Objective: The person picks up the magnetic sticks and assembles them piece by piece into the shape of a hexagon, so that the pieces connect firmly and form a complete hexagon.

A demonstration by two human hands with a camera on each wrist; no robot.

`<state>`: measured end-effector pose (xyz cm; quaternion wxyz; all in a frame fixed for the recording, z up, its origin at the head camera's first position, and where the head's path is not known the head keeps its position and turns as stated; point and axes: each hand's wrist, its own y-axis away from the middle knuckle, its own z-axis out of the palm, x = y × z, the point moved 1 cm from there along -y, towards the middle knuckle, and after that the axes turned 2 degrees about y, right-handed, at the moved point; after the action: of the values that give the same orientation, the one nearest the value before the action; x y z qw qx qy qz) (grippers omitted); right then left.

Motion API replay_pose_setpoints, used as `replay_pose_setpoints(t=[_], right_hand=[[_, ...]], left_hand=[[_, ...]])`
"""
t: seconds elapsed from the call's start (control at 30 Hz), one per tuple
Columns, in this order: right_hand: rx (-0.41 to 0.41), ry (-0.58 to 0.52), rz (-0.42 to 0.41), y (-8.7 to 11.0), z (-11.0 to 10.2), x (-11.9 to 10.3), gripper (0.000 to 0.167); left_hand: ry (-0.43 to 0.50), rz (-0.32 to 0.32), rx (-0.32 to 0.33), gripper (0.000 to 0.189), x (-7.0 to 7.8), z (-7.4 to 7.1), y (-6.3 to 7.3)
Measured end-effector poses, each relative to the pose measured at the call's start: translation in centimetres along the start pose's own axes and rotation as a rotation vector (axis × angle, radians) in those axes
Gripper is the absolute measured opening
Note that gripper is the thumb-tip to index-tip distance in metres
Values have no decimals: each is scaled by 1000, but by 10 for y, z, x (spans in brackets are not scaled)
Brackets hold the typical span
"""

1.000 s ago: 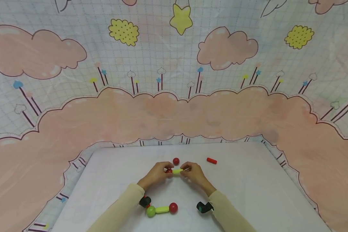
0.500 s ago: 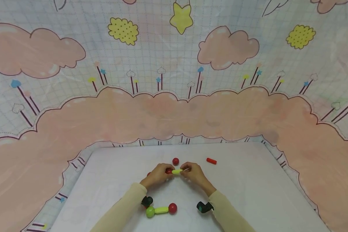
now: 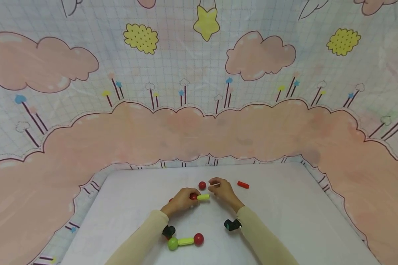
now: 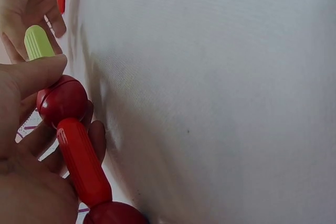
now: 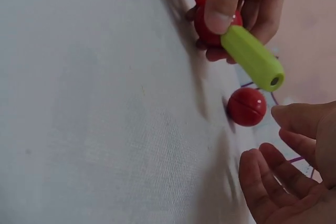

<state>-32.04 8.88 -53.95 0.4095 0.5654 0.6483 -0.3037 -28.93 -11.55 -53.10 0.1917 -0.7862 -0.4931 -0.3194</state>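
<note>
My left hand (image 3: 181, 200) pinches a red ball (image 4: 63, 100) of a ball-and-rod toy chain. From that ball a light green rod (image 5: 252, 59) sticks out to the right, its far end free with a small dark dot. On the other side a red rod (image 4: 84, 161) joins it to a second red ball (image 4: 116, 214), partly out of frame. My right hand (image 3: 223, 190) holds nothing; its fingers are apart and gently bent. Just left of its fingertips, a loose red ball (image 3: 202, 185) lies on the table.
A loose red rod (image 3: 243, 185) lies at the back, right of my right hand. Near the front, a green ball (image 3: 173, 243), a green rod (image 3: 186, 241) and a red ball (image 3: 199, 239) form a joined piece on the white table (image 3: 302, 221). Something red beside it is mostly hidden.
My right hand has let go of the green rod and moved back, toward the loose red ball. The left hand still holds the chain in nearly the same place.
</note>
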Motion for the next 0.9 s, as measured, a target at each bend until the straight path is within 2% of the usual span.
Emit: replay_pose_setpoints(t=[0.37, 0.47, 0.67, 0.9], right_hand=[[-33, 101, -81, -17, 9, -6, 36], [-35, 120, -97, -19, 13, -8, 33], [-15, 109, -91, -20, 17, -4, 28], [45, 72, -77, -13, 12, 3, 28]], left_hand=[[-11, 23, -5, 22, 3, 1, 0], [-8, 32, 1, 21, 3, 0, 0], [-8, 25, 5, 22, -1, 1, 0], [-36, 29, 7, 22, -4, 1, 0]])
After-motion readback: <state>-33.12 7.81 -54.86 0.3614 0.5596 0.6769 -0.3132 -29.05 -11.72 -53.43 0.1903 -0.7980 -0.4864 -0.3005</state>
